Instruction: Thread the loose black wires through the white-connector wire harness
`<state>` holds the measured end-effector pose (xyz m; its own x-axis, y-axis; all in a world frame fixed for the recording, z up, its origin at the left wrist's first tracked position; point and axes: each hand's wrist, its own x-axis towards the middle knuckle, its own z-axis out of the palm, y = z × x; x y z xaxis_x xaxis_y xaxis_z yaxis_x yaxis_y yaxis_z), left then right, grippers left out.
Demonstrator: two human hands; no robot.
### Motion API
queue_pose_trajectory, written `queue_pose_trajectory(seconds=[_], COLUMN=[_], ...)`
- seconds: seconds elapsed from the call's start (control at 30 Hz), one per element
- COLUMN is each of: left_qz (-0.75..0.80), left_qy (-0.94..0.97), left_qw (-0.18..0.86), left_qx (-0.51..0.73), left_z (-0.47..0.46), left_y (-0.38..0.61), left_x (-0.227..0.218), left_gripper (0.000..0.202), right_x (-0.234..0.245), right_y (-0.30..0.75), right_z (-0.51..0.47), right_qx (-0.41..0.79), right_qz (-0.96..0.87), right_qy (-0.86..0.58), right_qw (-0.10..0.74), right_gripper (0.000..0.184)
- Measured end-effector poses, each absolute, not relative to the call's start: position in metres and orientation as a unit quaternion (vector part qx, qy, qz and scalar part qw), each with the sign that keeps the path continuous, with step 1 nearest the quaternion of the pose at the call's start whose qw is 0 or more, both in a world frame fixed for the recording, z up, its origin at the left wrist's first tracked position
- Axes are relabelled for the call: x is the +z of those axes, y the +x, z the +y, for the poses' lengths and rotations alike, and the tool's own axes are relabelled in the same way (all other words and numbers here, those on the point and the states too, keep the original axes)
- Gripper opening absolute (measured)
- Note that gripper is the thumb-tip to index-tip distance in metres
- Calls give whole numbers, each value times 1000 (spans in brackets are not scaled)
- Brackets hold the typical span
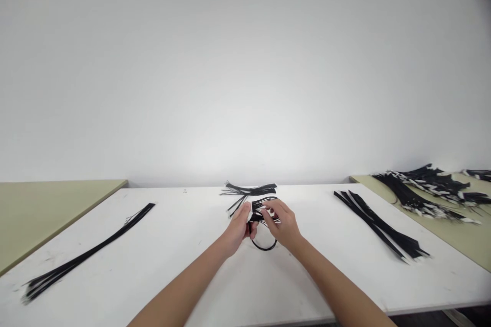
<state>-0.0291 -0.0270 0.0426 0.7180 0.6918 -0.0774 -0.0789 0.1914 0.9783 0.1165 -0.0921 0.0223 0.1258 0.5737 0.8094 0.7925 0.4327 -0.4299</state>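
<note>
A black wire harness (258,205) with fanned thin wires is held between my two hands, above the middle of the white table. My left hand (239,227) is closed around its left side, thumb uppermost. On the right, the fingers of my right hand (284,220) are pinched on the loose wires. A black loop of the harness (264,250) hangs below the hands. Just beyond them lies a bundle of black wires (251,190) with its ends splayed to the left. My fingers partly hide the harness's middle.
A long black wire bundle (95,248) lies at the left of the white table (161,271). Several black harnesses with white ends (379,225) lie at the right. More are heaped (422,191) on the right yellowish board (475,248). Another such board (46,209) is at left; a wall stands behind.
</note>
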Motion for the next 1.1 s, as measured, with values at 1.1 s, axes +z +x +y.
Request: queue_pose_trajectory(seconds=[1.1], left_qz=[351], left_qy=[504], left_qw=[780], left_qx=[120], left_z=[-30], left_y=[-14], left_x=[33], left_gripper=[35], right_x=[96], right_y=[171], right_z=[-63], right_qx=[24], right_qz=[-250], right_qy=[-397], right_qw=[883], right_gripper=[35])
